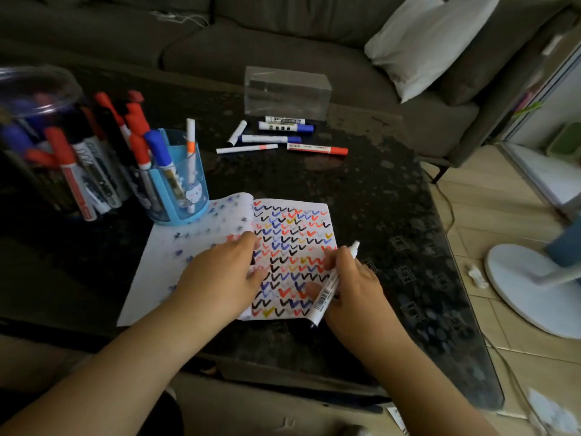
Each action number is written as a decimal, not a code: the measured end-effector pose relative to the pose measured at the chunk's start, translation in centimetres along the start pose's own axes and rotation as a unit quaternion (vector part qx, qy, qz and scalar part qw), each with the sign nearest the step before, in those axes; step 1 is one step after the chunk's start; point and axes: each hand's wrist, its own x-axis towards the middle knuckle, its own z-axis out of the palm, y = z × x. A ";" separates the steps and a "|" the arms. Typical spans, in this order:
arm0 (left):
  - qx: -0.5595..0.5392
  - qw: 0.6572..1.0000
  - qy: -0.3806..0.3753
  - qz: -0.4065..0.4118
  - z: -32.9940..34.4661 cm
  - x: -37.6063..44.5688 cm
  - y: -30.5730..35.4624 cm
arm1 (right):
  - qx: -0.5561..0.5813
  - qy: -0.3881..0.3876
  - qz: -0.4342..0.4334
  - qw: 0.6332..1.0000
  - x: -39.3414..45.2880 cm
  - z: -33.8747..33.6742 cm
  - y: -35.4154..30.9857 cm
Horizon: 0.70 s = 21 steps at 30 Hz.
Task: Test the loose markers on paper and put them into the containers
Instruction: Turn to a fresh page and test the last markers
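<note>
The testing step looks to be in hand: low in the frame's centre, the right hand (349, 287) grips a white marker (334, 286) slanted over the tick-covered paper (292, 228), which the flat, open left hand (226, 272) pins to the tabletop (393, 215). Next, probably, a stroke, then the blue cup (180, 184) at left.

We see the paper (292, 247) white, covered in rows of black, blue, red and yellow check marks; left of it the facing page (188, 247) shows blue and red bleed-through spots. Beyond the paper lie white loose markers (273, 136) with blue, orange and red caps on the black speckled table (393, 215); the blue cup (180, 184) stands at the paper's far-left corner
</note>
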 end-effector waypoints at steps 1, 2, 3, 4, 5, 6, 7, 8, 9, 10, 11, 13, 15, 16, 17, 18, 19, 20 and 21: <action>0.001 1.000 0.000 0.003 0.0 -0.2 -0.3 | -0.027 -0.003 0.007 1.000 0.2 0.3 0.0; 0.008 1.000 0.000 0.010 0.1 -0.5 -0.5 | -0.049 -0.008 0.016 0.999 0.3 0.4 0.1; 0.016 1.000 0.002 0.017 0.2 -0.7 -0.7 | -0.063 -0.017 0.022 0.998 0.4 0.5 0.0; 0.019 1.000 0.002 0.024 0.3 -0.8 -0.9 | -0.073 -0.023 0.024 0.997 0.5 0.6 0.0; 0.016 0.999 0.003 0.027 0.5 -0.9 -1.1 | -0.082 -0.027 0.021 0.996 0.5 0.7 -0.2; 0.010 1.000 0.002 0.029 0.6 -1.0 -1.2 | -0.087 -0.029 0.017 0.996 0.4 0.8 -0.3; 0.005 0.999 0.001 0.031 0.7 -1.1 -1.3 | -0.091 -0.031 0.013 0.995 0.4 0.9 -0.5; 0.000 0.999 -0.002 0.034 0.7 -1.1 -1.3 | -0.094 -0.029 0.008 0.995 0.4 0.9 -0.6; -0.004 0.999 -0.001 0.037 0.7 -1.1 -1.4 | -0.096 -0.023 0.005 0.995 0.4 0.9 -0.6; -0.008 0.999 -0.001 0.042 0.7 -1.1 -1.4 | -0.096 -0.017 0.002 0.995 0.4 0.9 -0.6; -0.014 0.999 0.002 0.050 0.6 -1.2 -1.4 | -0.094 -0.016 0.001 0.995 0.4 0.8 -0.7; -0.029 0.996 0.002 0.085 0.3 -1.4 -1.2 | -0.087 -0.016 0.000 0.996 0.4 0.7 -0.6; -0.029 0.990 -0.015 0.135 0.3 -1.8 -0.6 | -0.073 -0.008 -0.004 0.997 0.6 0.5 -0.5; -0.015 0.987 -0.029 0.155 0.3 -2.0 -0.4 | -0.063 -0.004 -0.007 0.998 0.6 0.5 -0.5; 0.008 0.985 -0.041 0.170 0.5 -2.1 -0.2 | -0.048 -0.001 -0.010 0.999 0.7 0.3 -0.5; 0.034 0.982 -0.051 0.177 0.6 -2.2 0.0 | -0.025 -0.001 -0.012 1.000 0.8 0.2 -0.4; 0.053 0.981 -0.056 0.176 0.7 -2.1 0.1 | 0.002 -0.005 -0.010 1.000 0.8 -0.1 -0.4; 0.058 0.982 -0.057 0.169 0.7 -2.0 0.1 | 0.023 -0.008 -0.006 1.000 0.8 -0.4 -0.5; 0.053 0.984 -0.055 0.159 0.7 -1.8 0.2 | 0.031 -0.008 -0.007 0.999 0.8 -0.7 -0.4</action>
